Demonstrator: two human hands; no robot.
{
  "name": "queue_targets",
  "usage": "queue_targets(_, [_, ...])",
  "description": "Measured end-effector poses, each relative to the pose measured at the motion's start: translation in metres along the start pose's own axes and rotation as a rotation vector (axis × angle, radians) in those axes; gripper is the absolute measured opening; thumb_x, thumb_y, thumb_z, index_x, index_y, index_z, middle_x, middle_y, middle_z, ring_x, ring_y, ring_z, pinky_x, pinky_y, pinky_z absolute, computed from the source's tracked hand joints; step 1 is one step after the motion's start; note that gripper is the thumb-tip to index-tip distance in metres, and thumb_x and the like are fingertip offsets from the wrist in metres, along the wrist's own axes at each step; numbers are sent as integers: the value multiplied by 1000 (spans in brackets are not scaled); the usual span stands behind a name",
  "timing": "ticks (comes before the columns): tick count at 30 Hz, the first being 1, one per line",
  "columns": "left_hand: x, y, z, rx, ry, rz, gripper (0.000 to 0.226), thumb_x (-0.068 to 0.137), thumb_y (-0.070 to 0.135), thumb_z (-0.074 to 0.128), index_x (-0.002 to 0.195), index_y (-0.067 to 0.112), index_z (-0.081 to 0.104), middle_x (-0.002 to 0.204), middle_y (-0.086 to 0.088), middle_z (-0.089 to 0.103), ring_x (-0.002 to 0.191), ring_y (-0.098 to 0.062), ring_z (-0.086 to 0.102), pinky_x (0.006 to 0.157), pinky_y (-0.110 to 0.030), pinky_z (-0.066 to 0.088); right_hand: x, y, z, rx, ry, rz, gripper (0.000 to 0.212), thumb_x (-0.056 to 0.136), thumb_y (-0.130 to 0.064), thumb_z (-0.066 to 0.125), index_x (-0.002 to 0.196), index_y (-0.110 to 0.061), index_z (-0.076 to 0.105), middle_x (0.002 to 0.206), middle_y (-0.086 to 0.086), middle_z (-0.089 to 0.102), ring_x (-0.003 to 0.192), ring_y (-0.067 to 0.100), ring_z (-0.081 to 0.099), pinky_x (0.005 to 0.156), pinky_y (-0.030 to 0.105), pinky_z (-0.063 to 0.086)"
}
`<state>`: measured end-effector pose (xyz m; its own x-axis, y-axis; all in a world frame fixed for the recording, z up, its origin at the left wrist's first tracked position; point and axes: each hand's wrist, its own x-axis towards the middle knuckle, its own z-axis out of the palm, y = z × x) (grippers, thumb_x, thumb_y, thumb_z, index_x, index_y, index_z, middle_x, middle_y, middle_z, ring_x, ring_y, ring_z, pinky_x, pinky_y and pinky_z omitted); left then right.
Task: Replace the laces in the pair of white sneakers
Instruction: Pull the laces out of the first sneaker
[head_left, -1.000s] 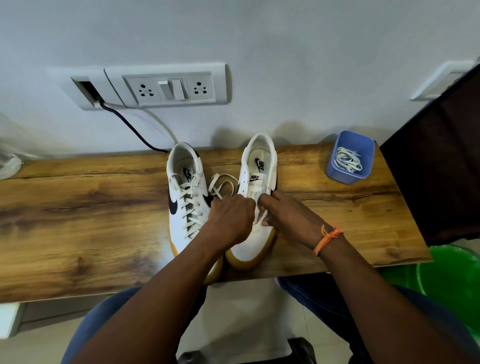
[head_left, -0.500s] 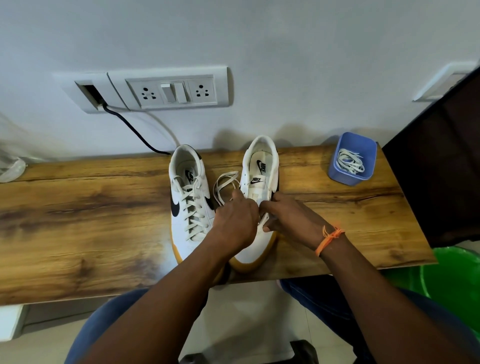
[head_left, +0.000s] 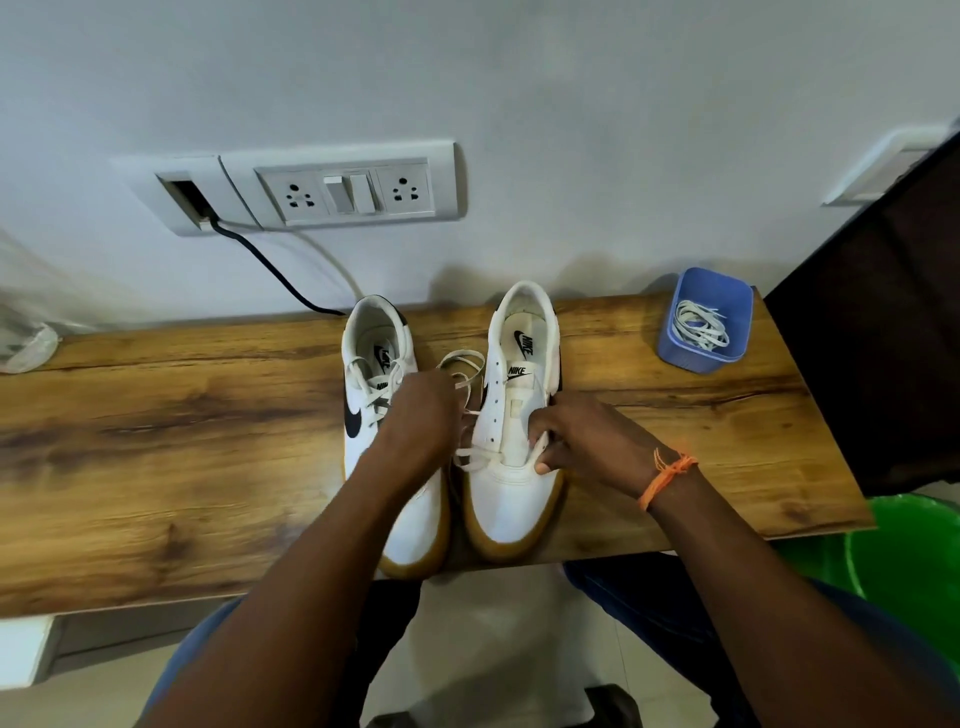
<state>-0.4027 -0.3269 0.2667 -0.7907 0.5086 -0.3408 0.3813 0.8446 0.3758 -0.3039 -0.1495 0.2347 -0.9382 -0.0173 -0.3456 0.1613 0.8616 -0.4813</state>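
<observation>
two white low-top sneakers with gum-coloured soles stand side by side, toes toward the person, on a brown wood-grain worktop (head_left: 156, 441). the left sneaker (head_left: 374, 374) is laced up. the right sneaker (head_left: 511, 415) has most of its eyelets bare, with one cream flat lace (head_left: 475, 460) crossing its lowest row and looping up into the gap between the two shoes. the left hand (head_left: 418, 415) lies over that gap and the left sneaker's inner side, fingers curled round the loose lace end. the right hand (head_left: 576, 436), with an orange thread band (head_left: 667, 475) on its wrist, pinches the other end of the lace at the right sneaker's outer eyelets. a blue plastic cup (head_left: 706, 319) holding a bundle of pale laces (head_left: 698, 325) stands near the worktop's far right corner, well apart from the shoes. a white socket panel (head_left: 353, 187) sits on the wall behind.
</observation>
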Motion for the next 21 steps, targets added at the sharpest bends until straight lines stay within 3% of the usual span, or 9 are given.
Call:
queue_targets(3, [4,0,-8,-366,-33,-64,18,93,0,53,81,4,66,84,-20,71,78,-35,71,74,-43,60,-4,-4,-5,11,9,-11,43,73,-36,82,111,-27,65,96,-4,61,87,15,61,72,35,54])
queue_targets(5, [5,8,-10,-555,-49,-26,16,93,3,57,78,7,64,73,-11,71,58,-20,68,65,-41,58,-7,-16,-15,289,99,24,61,70,-41,84,124,-26,59,82,-3,66,74,17,66,69,42,58])
queue_targets(7, [6,14,-10,-633,-56,60,9,92,8,62,84,8,66,68,-4,68,47,-8,56,54,-33,52,-8,-28,-27,629,161,29,66,76,-29,82,135,-29,51,77,4,68,65,27,68,55,39,57])
queue_targets(9, [7,18,-8,-712,-92,102,6,91,10,64,88,5,67,68,-4,66,48,-7,52,50,-28,44,-9,-34,-33,781,179,11,59,85,-16,73,138,-29,50,79,10,71,63,30,70,53,36,57])
queue_targets(13, [10,15,-3,-735,-178,106,10,92,15,66,96,6,64,68,1,70,54,-9,55,57,-33,42,-10,-30,-34,690,279,-13,21,89,-8,68,109,-7,72,78,10,74,68,20,73,63,32,60])
queue_targets(15, [11,15,-3,-798,-196,90,24,91,16,68,111,11,55,75,-5,72,56,-12,54,59,-35,41,-10,-26,-35,705,276,14,21,87,-5,70,108,-6,72,81,10,75,71,20,74,66,34,61])
queue_targets(18, [13,13,-5,-832,-209,130,31,91,16,69,115,13,50,77,-7,69,59,-13,54,60,-38,40,-11,-23,-37,736,197,-1,29,89,-1,67,117,-9,68,86,7,76,74,23,74,68,36,61])
queue_targets(21, [14,11,-4,-771,-272,157,31,90,24,71,113,17,52,76,-2,71,59,-13,53,61,-37,41,-13,-23,-39,648,193,-26,11,90,-1,65,96,-4,73,80,7,75,71,21,74,67,37,62])
